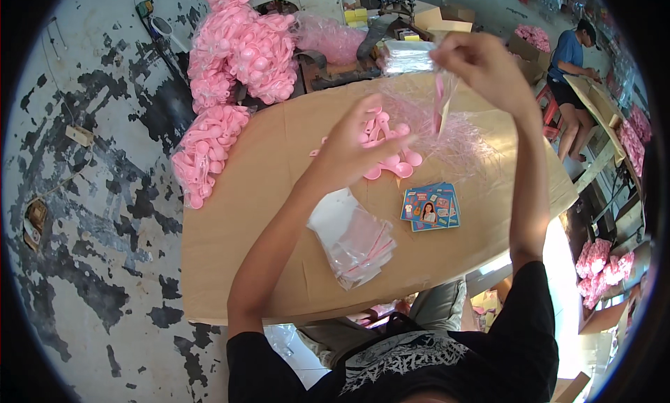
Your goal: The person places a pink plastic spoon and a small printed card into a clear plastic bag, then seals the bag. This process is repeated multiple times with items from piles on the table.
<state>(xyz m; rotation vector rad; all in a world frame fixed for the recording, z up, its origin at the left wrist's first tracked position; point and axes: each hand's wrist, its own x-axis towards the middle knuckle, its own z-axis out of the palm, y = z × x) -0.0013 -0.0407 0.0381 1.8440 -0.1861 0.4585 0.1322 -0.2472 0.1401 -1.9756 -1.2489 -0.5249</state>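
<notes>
My right hand [478, 64] is raised over the far right of the table, its fingers pinched on the top of a small transparent bag [441, 113]. The bag hangs down with something pink and flat inside, seen edge-on. To its left my left hand [356, 141] is held with thumb and fingers apart, gripping nothing, above a heap of pink plastic spoons [401, 167]. Behind the hands lies a tangle of thin pink shredded strands [464, 141]. Nearer to me are a stack of blue printed cards [430, 207] and a pile of empty resealable bags [359, 246].
The table is covered with brown cardboard [241, 242]. Big bags of pink spoons [262, 54] crowd its far left edge. A stack of transparent plastic sleeves [407, 57] sits at the far edge. At the far right a person in a blue shirt [569, 54] works at another table.
</notes>
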